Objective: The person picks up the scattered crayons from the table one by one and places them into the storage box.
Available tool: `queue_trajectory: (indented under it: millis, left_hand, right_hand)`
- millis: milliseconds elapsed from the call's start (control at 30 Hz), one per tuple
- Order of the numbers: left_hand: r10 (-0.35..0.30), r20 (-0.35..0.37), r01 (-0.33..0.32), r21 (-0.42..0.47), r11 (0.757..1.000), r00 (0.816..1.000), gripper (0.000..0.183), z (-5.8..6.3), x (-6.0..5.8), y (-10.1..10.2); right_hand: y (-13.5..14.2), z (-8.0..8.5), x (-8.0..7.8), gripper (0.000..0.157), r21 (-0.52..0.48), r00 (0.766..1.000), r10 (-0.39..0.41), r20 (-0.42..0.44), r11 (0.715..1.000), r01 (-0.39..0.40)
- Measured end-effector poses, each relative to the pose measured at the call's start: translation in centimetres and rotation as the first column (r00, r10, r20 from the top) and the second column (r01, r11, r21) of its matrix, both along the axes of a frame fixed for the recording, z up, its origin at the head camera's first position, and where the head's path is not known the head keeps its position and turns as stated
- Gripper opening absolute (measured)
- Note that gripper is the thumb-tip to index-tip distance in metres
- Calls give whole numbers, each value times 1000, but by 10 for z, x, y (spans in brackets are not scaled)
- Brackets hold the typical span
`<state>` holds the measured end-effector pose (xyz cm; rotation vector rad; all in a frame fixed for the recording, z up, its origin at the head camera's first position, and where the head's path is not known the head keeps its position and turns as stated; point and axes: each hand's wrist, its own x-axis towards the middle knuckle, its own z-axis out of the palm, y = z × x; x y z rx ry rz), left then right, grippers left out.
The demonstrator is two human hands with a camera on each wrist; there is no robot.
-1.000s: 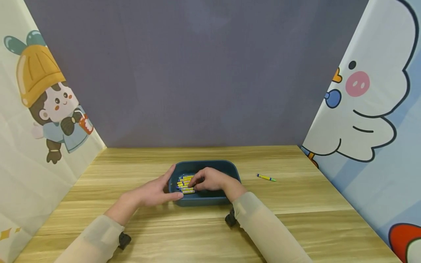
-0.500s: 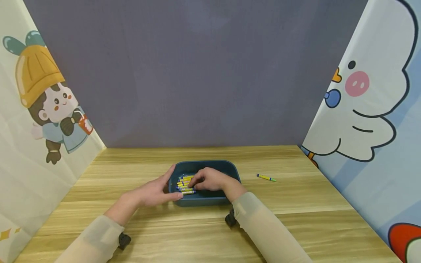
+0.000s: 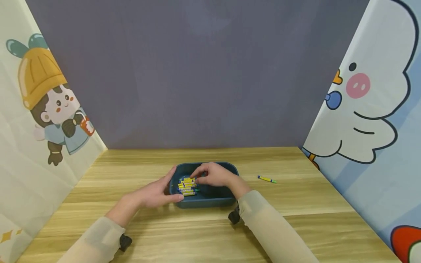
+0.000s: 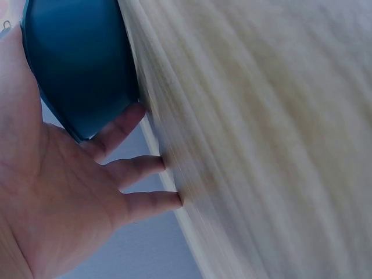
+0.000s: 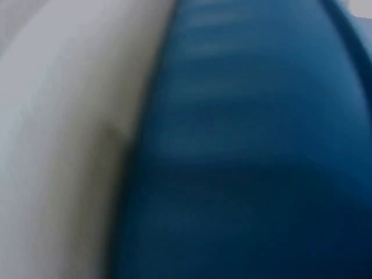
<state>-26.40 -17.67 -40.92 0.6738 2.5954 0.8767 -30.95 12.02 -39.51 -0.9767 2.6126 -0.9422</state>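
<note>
A dark blue plastic box (image 3: 210, 204) sits on the table in the head view. Several yellow-wrapped crayons (image 3: 188, 186) lie side by side at its left end, one showing a green tip. My left hand (image 3: 152, 191) holds that end, thumb at the near rim and fingers spread round the far corner. The left wrist view shows the same hand (image 4: 64, 186) against the box (image 4: 81, 64). Inside the box, my right hand (image 3: 213, 174) pinches a crayon at the far side of the row with thumb and index finger. The right wrist view is blurred, with only the box wall (image 5: 244, 116) distinct.
A single crayon (image 3: 267, 179) with a green tip lies on the wooden table (image 3: 184, 233), right of the box. A grey panel (image 3: 204, 73) stands behind the table. Cartoon-printed sheets flank both sides.
My right hand has shifted slightly away from me and to the right, from the middle of the crayon row to its far side. The green-tipped crayon in the box now shows. My left hand stays put.
</note>
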Motion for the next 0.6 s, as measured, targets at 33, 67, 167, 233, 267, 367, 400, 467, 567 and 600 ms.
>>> queue_trajectory:
  millis: [33, 67, 167, 233, 267, 367, 400, 467, 567, 600]
  left_hand:
    - [2, 2, -2, 0, 1000, 1000, 122, 0, 0, 0]
    - [3, 6, -3, 0, 1000, 1000, 122, -1, 0, -1]
    - [7, -4, -7, -9, 1000, 1000, 122, -1, 1, -1]
    - [6, -19, -6, -15, 1000, 1000, 122, -2, 1, 0]
    - [5, -26, -5, -20, 1000, 1000, 122, -2, 1, -1]
    - [7, -32, -9, -33, 999, 999, 121, -2, 2, -1]
    - [8, -28, -9, -34, 999, 1000, 121, -2, 2, -1]
    - [11, -23, -12, -34, 999, 1000, 120, -1, 3, -1]
    - [13, -29, -14, -36, 999, 1000, 120, 0, 3, 0]
    - [12, -30, -13, -37, 999, 999, 120, 0, 4, 0]
  right_hand:
    - [4, 4, 1, 25, -15, 1000, -9, 4, 1000, 9]
    - [9, 6, 1, 25, -35, 1000, -16, 5, 999, 16]
    - [28, 14, 1, 26, -79, 999, -51, 12, 995, 52]
    - [44, 16, 0, 27, -109, 996, -83, 19, 990, 84]
    - [52, 16, 0, 27, -119, 995, -101, 17, 988, 102]
    - [76, 18, 1, 29, -135, 987, -158, 22, 978, 160]
    - [84, 18, 1, 30, -138, 985, -172, 18, 975, 173]
    - [100, 17, 2, 31, -134, 979, -203, 13, 970, 203]
    - [123, 15, 5, 31, -132, 971, -238, 19, 962, 238]
    - [131, 14, 5, 31, -131, 968, -249, 23, 959, 250]
